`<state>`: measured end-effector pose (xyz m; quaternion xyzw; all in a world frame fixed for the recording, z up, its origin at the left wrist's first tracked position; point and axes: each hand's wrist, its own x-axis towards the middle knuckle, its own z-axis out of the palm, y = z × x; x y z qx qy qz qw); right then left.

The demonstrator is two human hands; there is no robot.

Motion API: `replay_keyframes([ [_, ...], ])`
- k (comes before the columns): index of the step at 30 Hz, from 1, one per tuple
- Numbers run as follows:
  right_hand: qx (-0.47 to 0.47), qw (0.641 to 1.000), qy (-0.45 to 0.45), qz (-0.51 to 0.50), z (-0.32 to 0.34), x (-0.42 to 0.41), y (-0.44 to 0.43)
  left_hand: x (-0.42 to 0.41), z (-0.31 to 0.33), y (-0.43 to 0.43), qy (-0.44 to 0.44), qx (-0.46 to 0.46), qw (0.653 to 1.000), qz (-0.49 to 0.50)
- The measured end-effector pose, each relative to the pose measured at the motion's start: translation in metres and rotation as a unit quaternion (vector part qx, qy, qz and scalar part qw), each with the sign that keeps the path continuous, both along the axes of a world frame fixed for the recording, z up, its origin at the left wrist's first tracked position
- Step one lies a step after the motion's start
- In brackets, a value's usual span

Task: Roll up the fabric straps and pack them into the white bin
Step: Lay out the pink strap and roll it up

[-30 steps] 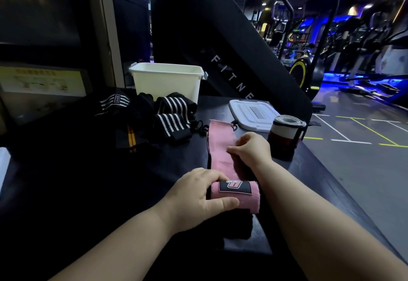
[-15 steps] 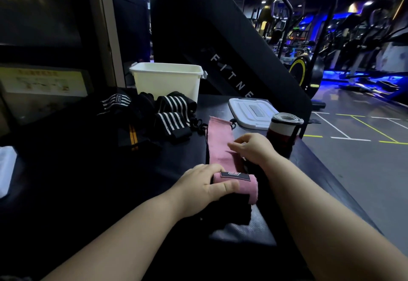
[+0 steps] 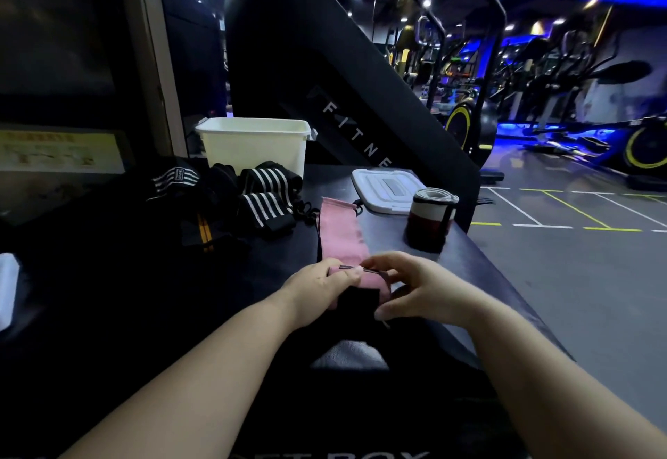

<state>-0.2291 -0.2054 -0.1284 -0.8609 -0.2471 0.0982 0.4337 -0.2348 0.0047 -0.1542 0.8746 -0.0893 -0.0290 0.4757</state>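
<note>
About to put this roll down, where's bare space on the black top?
Bare strip between the pink strap and the red-and-white roll, short of the lid. A dark patch left of the left hand, nearer than the striped straps, looks bare. Crowded in front of the white bin, where they pile up.

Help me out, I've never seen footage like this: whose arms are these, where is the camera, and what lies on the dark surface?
No machine: a person wears a head camera that looks down at their own arms. The left hand and right hand grip the rolled end of a pink strap; the rest lies flat on the dark surface. Beyond lie black striped straps and a white bin; to the right, a white lid and one rolled strap standing on end.
</note>
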Motion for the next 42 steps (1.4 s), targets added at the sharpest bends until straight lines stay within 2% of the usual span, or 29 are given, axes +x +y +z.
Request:
replay_keyframes([
  [6, 0.058, 0.997, -0.038, -0.037, -0.007, -0.016, 0.007, -0.014, -0.007, -0.003, -0.141, 0.034, 0.986, 0.081],
  [9, 0.079, 0.995, -0.033, -0.044, -0.01, -0.021, 0.007, -0.02, -0.005, -0.002, -0.143, 0.039, 0.982, 0.119],
  [16, 0.121, 0.99, -0.036, -0.058, -0.019, -0.023, 0.011, -0.023, 0.001, 0.002, -0.168, 0.058, 0.98, 0.09],
  [20, 0.129, 0.989, -0.038, -0.062, -0.021, -0.021, 0.011, -0.025, 0.004, 0.003, -0.159, 0.071, 0.981, 0.088],
  [25, 0.118, 0.989, -0.06, -0.068, -0.02, -0.021, 0.012, -0.02, 0.002, 0.007, -0.099, -0.004, 0.994, 0.05],
  [30, 0.06, 0.99, -0.106, -0.073, -0.02, -0.019, 0.01, -0.016, -0.001, 0.008, -0.069, -0.037, 0.996, 0.033],
  [34, 0.06, 0.99, -0.104, -0.078, -0.024, -0.015, 0.009, -0.017, -0.001, 0.005, -0.078, -0.037, 0.996, 0.029],
  [38, 0.119, 0.989, -0.054, -0.068, -0.03, -0.014, 0.012, -0.015, -0.002, 0.006, -0.089, -0.027, 0.995, 0.032],
  [42, 0.114, 0.987, -0.063, -0.088, -0.031, -0.013, 0.014, -0.013, -0.006, 0.005, -0.094, -0.016, 0.994, 0.047],
])
